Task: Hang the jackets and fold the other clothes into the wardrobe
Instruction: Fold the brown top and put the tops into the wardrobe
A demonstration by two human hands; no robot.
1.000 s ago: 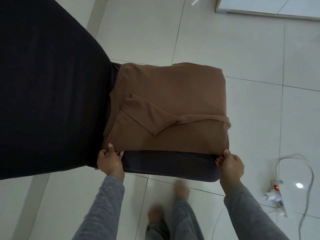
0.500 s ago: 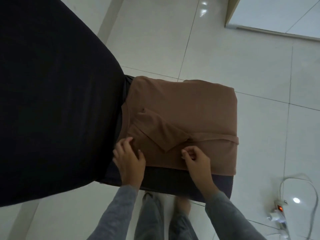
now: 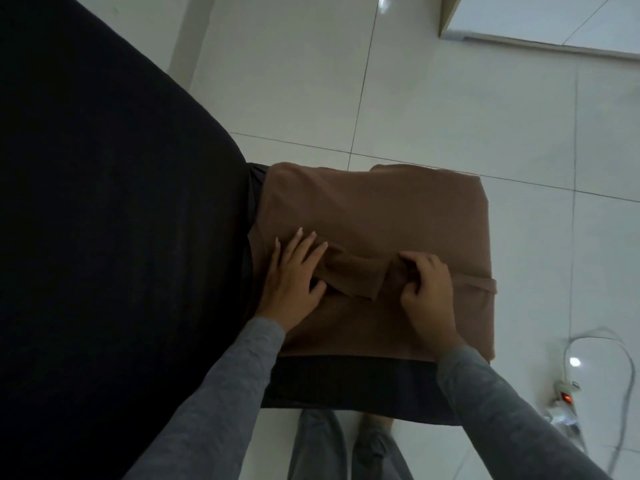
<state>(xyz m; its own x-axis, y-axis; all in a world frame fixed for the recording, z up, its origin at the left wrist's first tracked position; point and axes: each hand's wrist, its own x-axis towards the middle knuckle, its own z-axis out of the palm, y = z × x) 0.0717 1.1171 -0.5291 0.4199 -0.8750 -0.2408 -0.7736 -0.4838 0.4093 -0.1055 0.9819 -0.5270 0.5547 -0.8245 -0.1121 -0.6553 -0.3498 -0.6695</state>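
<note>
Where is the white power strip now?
In the head view, the white power strip lies on the tiled floor at the lower right, right of the dark seat that carries the brown garment.

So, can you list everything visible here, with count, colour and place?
dark seat: 1, dark grey, centre
brown garment: 1, brown, folded on the seat
black surface: 1, black, whole left side
tiled floor: 1, white, around the seat
power strip: 1, white, red light, floor lower right
furniture edge: 1, white, top right
left hand: 1, flat on the garment
right hand: 1, pinches a garment fold
sleeves: 2, grey, bottom
trouser legs: 2, grey, bottom centre
</note>
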